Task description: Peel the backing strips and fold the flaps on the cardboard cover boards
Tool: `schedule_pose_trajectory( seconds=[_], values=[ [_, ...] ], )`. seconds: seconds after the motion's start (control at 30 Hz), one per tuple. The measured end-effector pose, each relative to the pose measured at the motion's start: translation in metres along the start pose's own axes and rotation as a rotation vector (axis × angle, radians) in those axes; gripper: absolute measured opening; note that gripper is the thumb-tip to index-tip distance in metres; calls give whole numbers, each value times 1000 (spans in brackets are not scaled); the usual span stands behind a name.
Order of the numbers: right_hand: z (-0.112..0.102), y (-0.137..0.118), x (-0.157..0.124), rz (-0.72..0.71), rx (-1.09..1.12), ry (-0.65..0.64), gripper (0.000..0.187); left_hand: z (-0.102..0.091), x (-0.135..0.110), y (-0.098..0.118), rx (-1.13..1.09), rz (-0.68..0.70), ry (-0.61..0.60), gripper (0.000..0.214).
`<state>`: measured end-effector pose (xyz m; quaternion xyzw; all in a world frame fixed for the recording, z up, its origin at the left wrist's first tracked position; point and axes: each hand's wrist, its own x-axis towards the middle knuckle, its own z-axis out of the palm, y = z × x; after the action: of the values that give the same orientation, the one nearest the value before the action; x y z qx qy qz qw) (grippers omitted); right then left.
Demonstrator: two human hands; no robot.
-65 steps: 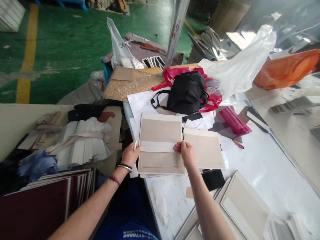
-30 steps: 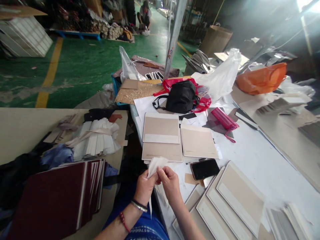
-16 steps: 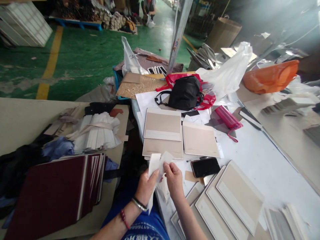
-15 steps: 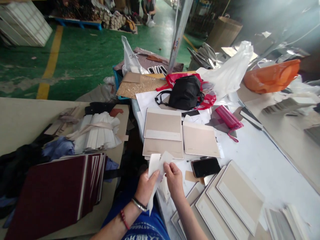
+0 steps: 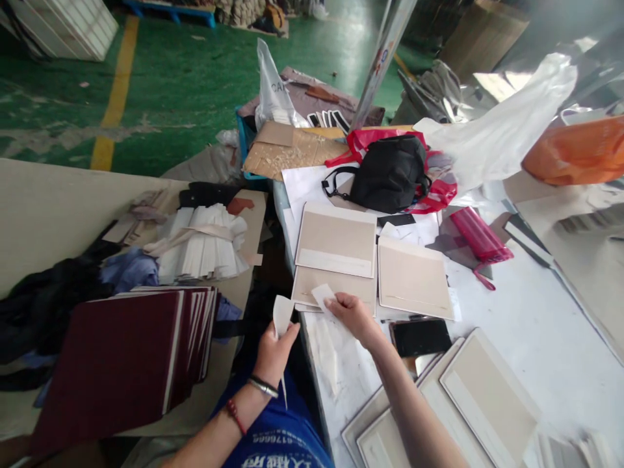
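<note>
My left hand is closed round a white paper strip that sticks up above the fingers, off the table's near edge. My right hand pinches a second white strip and holds it at the near edge of a grey board with white borders. A smaller grey board lies on top of that one. Another grey board lies to the right of them.
A black phone lies by my right wrist. Bordered boards are stacked at the near right. A black bag, a pink pouch and plastic bags sit farther back. At the left are dark red covers and a bundle of white strips.
My hands have parted. The right hand carried one strip forward onto the grey board, while the left hand stayed back with the other strip. The camera has tilted down.
</note>
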<state>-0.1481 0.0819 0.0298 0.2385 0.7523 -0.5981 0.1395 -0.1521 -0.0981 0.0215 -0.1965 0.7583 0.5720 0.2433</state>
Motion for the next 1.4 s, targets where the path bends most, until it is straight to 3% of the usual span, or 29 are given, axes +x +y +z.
schedule_pose_trajectory(
  seconds=[0.1, 0.3, 0.5, 0.8, 1.07, 1.17, 1.4],
  values=[
    [-1, -14, 21, -8, -150, -142, 32, -4, 27, 6, -124, -78, -19, 38],
    [5, -35, 52, -28, -424, -280, 26, -4, 56, 18, -139, -65, -149, 38],
    [11, -42, 68, -31, -628, -343, 31, -5, 64, 21, -87, -64, -218, 42],
    [14, -53, 72, 26, -854, -420, 19, -2, 70, 26, -63, -73, -247, 40],
    [16, -62, 69, 54, -936, -435, 20, 6, 80, 19, 14, -67, -176, 25],
    [5, -61, 60, 71, -951, -387, 19, 6, 81, 18, 49, -52, -154, 23],
    [-65, -21, 3, 157, -951, -99, 21, 7, 79, 21, 88, -54, -123, 23]
  ],
)
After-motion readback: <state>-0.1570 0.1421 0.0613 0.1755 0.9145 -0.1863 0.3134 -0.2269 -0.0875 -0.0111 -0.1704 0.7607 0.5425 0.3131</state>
